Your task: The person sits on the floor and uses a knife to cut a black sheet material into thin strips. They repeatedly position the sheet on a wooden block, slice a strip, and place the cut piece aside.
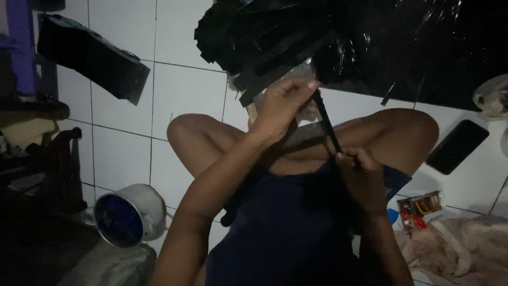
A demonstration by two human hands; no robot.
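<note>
Head camera, looking down in dim light at a person seated cross-legged on a white tiled floor (121, 148). The left hand (280, 108) is raised in front of the knees, wrist bent, fingers pinched closed on the upper end of a thin black strip (326, 124). The right hand (362, 177) sits lower, near the lap, fisted closed around the strip's lower end. The strip runs taut and slanted between the two hands. Just above the left hand lies a heap of black strips (254, 42) beside a sheet of shiny black plastic (413, 47) spread on the floor.

To the left, a metal pot (127, 214) lies tipped on its side, its dark opening facing the camera. A dark slab-shaped object (92, 55) lies further up. At right are a dark phone (457, 145), a small box (420, 207) and crumpled pale cloth (455, 249).
</note>
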